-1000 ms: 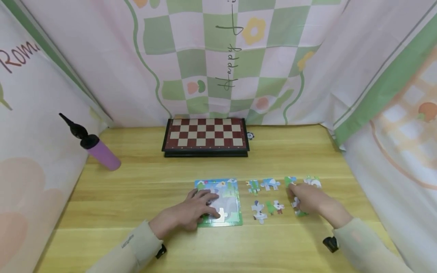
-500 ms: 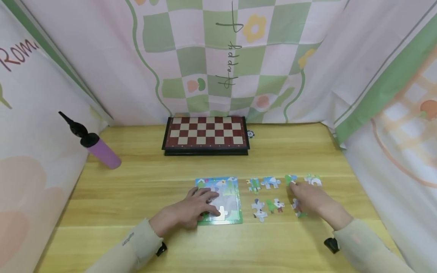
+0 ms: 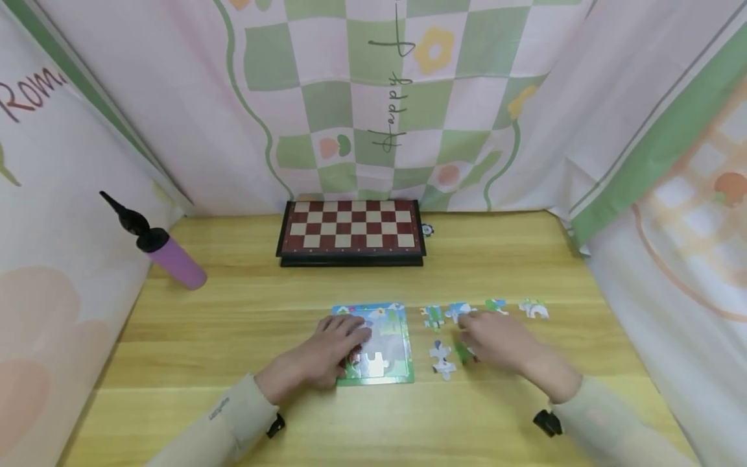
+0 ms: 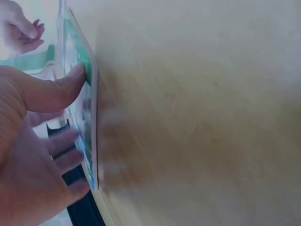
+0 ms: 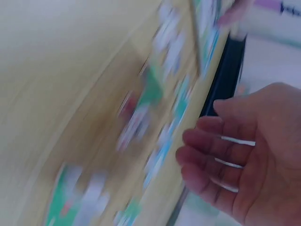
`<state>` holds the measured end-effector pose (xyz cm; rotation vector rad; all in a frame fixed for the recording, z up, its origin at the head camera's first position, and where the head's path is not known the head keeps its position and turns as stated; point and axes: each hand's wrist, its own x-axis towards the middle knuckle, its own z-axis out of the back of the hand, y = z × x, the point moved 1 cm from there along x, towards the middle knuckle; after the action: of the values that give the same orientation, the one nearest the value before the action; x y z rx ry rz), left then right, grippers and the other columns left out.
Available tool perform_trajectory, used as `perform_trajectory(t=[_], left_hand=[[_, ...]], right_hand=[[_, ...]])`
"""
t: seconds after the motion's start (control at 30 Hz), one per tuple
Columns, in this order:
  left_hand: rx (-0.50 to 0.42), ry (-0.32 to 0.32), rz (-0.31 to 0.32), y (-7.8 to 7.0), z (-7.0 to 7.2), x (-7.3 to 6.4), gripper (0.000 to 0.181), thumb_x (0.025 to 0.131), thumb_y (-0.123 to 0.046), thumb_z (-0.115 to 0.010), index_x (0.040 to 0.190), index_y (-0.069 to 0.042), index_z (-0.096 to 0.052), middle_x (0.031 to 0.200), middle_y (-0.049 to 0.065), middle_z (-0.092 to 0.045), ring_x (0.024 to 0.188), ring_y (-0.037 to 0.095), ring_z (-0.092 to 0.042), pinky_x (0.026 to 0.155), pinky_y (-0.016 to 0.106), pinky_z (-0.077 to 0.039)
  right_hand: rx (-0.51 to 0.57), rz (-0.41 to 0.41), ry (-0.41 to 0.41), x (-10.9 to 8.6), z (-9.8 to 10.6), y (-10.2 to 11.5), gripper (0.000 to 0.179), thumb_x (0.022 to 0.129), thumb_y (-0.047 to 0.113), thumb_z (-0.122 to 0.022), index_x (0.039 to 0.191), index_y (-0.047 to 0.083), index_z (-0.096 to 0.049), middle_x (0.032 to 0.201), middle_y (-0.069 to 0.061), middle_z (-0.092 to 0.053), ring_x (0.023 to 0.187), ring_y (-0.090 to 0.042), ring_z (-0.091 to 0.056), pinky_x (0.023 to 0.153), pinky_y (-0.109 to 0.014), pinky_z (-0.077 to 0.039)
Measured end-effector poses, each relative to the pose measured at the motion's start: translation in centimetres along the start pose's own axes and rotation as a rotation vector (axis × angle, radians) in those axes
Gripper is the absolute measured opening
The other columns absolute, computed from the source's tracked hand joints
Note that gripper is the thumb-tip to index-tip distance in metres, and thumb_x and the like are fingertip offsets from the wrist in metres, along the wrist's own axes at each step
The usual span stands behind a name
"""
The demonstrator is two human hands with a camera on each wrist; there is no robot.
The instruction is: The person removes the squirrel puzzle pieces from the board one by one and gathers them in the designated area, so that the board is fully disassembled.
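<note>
My left hand [image 3: 329, 347] rests on the left part of a puzzle board [image 3: 392, 376] with a blue and green border. In the left wrist view the thumb [image 4: 70, 89] touches the board's near edge, its fingers spread over the picture. A white piece-shaped patch [image 3: 376, 364] shows on the board. To the right my right hand [image 3: 496, 340] hovers over loose jigsaw pieces, fingers loosely curled and holding nothing in the right wrist view. It partly covers a blue-white piece [image 3: 458, 311] and a green piece [image 3: 463, 352]. A grey-white piece [image 3: 443, 360] lies between board and hand.
A green piece [image 3: 433, 316], a blue-green piece [image 3: 496, 305] and a white-green piece [image 3: 533, 309] lie in the far row. Behind stands a folded chessboard case [image 3: 351, 230]. A purple hand pump [image 3: 177, 261] stands at the left. Printed curtains [image 3: 385, 110] enclose the wooden table [image 3: 262, 285].
My right hand has moved left, from the rightmost pieces to those nearer the board. The left hand stays on the board, its thumb drawn back from the white patch.
</note>
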<state>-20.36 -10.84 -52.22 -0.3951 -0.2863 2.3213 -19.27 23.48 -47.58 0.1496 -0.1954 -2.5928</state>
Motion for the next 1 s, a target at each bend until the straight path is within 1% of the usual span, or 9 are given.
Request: perform_trajectory(t=[0.1, 0.13, 0.2, 0.3, 0.37, 0.5, 0.6, 0.8, 1.0], left_hand=[[-0.009, -0.013, 0.070, 0.1, 0.3, 0.1, 0.090, 0.083, -0.015, -0.082, 0.160, -0.019, -0.036, 0.172, 0.016, -0.021, 0.160, 0.040, -0.020, 0.131, 0.067, -0.015], [-0.015, -0.010, 0.092, 0.2, 0.3, 0.1, 0.090, 0.083, -0.016, -0.082, 0.160, -0.019, -0.036, 0.173, 0.017, -0.019, 0.160, 0.042, -0.018, 0.131, 0.067, -0.014], [-0.028, 0.002, 0.123, 0.3, 0.3, 0.1, 0.088, 0.083, -0.017, -0.081, 0.160, -0.018, -0.038, 0.174, 0.018, -0.016, 0.161, 0.043, -0.016, 0.130, 0.067, -0.016], [-0.034, 0.008, 0.128, 0.3, 0.3, 0.0, 0.086, 0.084, -0.018, -0.081, 0.159, -0.016, -0.040, 0.174, 0.018, -0.015, 0.161, 0.044, -0.017, 0.129, 0.066, -0.021], [-0.029, 0.005, 0.123, 0.3, 0.3, -0.1, 0.087, 0.083, -0.020, -0.082, 0.159, -0.015, -0.040, 0.175, 0.018, -0.016, 0.161, 0.044, -0.017, 0.129, 0.066, -0.023], [-0.010, 0.008, 0.110, 0.2, 0.4, -0.1, 0.086, 0.084, -0.022, -0.081, 0.159, -0.014, -0.041, 0.174, 0.018, -0.016, 0.160, 0.044, -0.019, 0.128, 0.066, -0.024], [0.002, 0.010, 0.105, 0.2, 0.4, 0.0, 0.085, 0.085, -0.022, -0.080, 0.159, -0.014, -0.041, 0.174, 0.018, -0.016, 0.160, 0.045, -0.019, 0.129, 0.066, -0.024], [0.006, 0.009, 0.111, 0.2, 0.4, 0.0, 0.082, 0.086, -0.021, -0.079, 0.159, -0.014, -0.042, 0.174, 0.018, -0.018, 0.160, 0.045, -0.020, 0.129, 0.066, -0.023], [0.029, 0.020, 0.102, 0.1, 0.5, 0.1, 0.083, 0.085, -0.020, -0.078, 0.159, -0.013, -0.041, 0.174, 0.020, -0.018, 0.159, 0.045, -0.021, 0.128, 0.066, -0.026]], right_hand=[[0.052, 0.092, 0.000, 1.3, -0.1, 2.7, 0.012, 0.098, 0.015, -0.067, 0.106, 0.006, -0.071, 0.098, -0.008, -0.076, 0.083, -0.019, -0.071, 0.072, -0.032, -0.063], [0.071, 0.124, 0.012, 1.7, -0.2, 3.5, 0.017, 0.098, 0.014, -0.066, 0.111, 0.005, -0.071, 0.105, -0.009, -0.077, 0.090, -0.021, -0.073, 0.078, -0.035, -0.064], [0.112, 0.176, 0.042, 2.6, -0.6, 5.1, 0.021, 0.099, 0.014, -0.064, 0.116, 0.003, -0.070, 0.109, -0.010, -0.076, 0.096, -0.022, -0.072, 0.085, -0.038, -0.064], [0.123, 0.238, 0.083, 3.8, -1.7, 7.2, 0.027, 0.100, 0.016, -0.064, 0.122, 0.002, -0.068, 0.114, -0.009, -0.074, 0.102, -0.021, -0.071, 0.092, -0.038, -0.063], [0.089, 0.258, 0.108, 4.6, -2.4, 8.4, 0.032, 0.099, 0.021, -0.066, 0.125, 0.004, -0.067, 0.115, -0.007, -0.073, 0.105, -0.020, -0.069, 0.095, -0.036, -0.061], [0.040, 0.248, 0.173, 6.0, -3.2, 10.0, 0.036, 0.097, 0.030, -0.069, 0.123, 0.006, -0.065, 0.113, -0.005, -0.069, 0.102, -0.017, -0.063, 0.091, -0.031, -0.059], [0.037, 0.222, 0.203, 6.6, -3.5, 10.7, 0.039, 0.096, 0.036, -0.071, 0.121, 0.007, -0.065, 0.110, -0.004, -0.066, 0.097, -0.015, -0.059, 0.085, -0.029, -0.057], [0.027, 0.199, 0.209, 7.1, -4.2, 11.5, 0.042, 0.094, 0.036, -0.073, 0.120, 0.006, -0.063, 0.105, -0.006, -0.065, 0.092, -0.016, -0.058, 0.077, -0.028, -0.055], [0.012, 0.163, 0.226, 7.7, -4.5, 11.9, 0.054, 0.093, 0.039, -0.075, 0.131, 0.005, -0.057, 0.108, -0.010, -0.065, 0.092, -0.018, -0.061, 0.077, -0.031, -0.057]])
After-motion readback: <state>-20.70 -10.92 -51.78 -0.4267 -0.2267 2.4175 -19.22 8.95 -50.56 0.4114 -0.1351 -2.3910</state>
